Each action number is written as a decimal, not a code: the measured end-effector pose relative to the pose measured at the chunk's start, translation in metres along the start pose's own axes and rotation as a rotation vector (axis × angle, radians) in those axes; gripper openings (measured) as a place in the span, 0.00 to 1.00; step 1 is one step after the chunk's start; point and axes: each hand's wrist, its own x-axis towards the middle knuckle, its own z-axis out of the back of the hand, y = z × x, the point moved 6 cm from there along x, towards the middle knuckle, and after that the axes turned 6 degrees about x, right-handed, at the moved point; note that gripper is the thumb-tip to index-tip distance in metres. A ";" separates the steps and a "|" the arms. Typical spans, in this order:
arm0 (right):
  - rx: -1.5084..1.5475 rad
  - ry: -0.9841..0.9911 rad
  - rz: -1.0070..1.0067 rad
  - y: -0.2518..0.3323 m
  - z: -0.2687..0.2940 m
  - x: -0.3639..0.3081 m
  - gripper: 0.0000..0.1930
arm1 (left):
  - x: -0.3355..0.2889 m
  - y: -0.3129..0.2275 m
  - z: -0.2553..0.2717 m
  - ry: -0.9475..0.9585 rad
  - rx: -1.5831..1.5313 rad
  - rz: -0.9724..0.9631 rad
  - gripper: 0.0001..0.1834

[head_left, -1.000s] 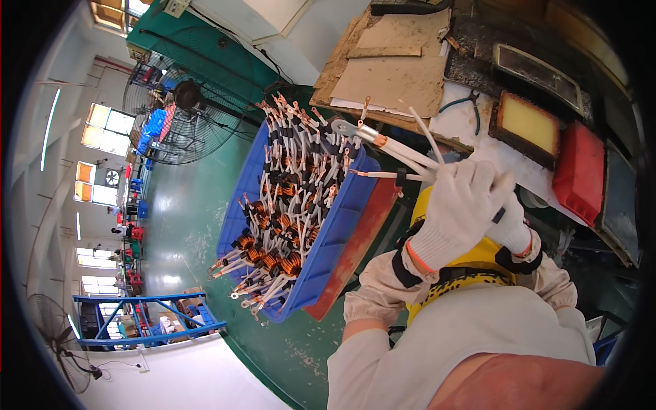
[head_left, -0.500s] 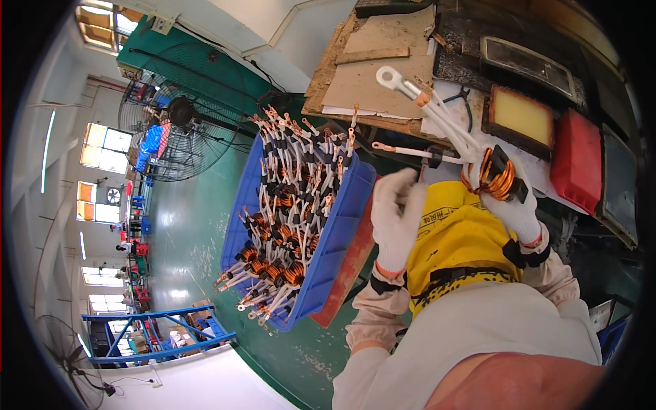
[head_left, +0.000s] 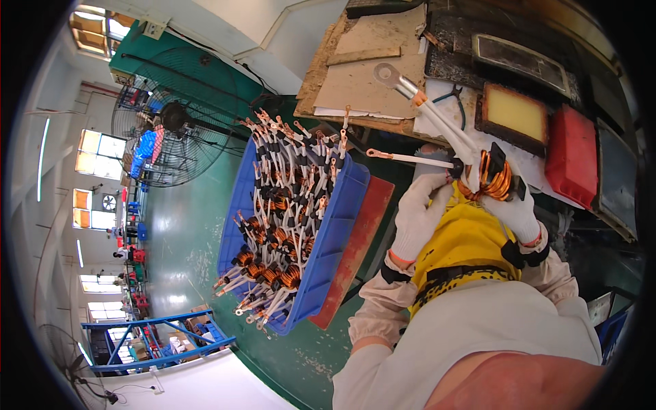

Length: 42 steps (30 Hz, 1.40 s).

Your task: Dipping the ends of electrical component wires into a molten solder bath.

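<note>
Copper coil, place: the copper coil (head_left: 489, 186) is held up above the yellow apron (head_left: 454, 232), at the fingers of the right hand (head_left: 519, 213), and is set to the right of the left hand (head_left: 418, 217).
Right hand, state: white-gloved; the coil is grasped from its right and near side.
Left hand, state: white-gloved, with fingers bent just below the black sleeve (head_left: 456, 168); whether anything is pinched there cannot be told.
Thick white leads, direction: the thick white leads (head_left: 447, 125) are pointed away from the body and to the left, their long axis slanted up from the coil towards the workbench (head_left: 437, 126).
Thin white lead, direction: the thin white lead (head_left: 413, 159) is pointed left, nearly level, and is ended in a small copper lug (head_left: 372, 153).
Coil, look: bright orange-copper turns are wound in a ring, with black pieces seen at its far and right sides.
Large lug, look: the thick leads are tipped by a silvery large ring lug (head_left: 400, 83); bare copper is shown just behind it.
Blue crate, contents: similar coils and leads are piled in the blue crate (head_left: 335, 232), left of both hands.
</note>
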 end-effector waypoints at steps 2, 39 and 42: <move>0.026 0.048 -0.009 -0.007 -0.002 -0.001 0.37 | 0.000 -0.001 -0.002 -0.035 0.070 -0.040 0.12; -0.312 0.024 0.111 0.017 0.011 -0.011 0.26 | 0.007 0.005 0.009 -0.271 -0.553 0.204 0.18; -0.338 0.033 0.122 0.015 0.015 -0.012 0.27 | 0.012 0.007 0.000 -0.252 -0.854 0.144 0.18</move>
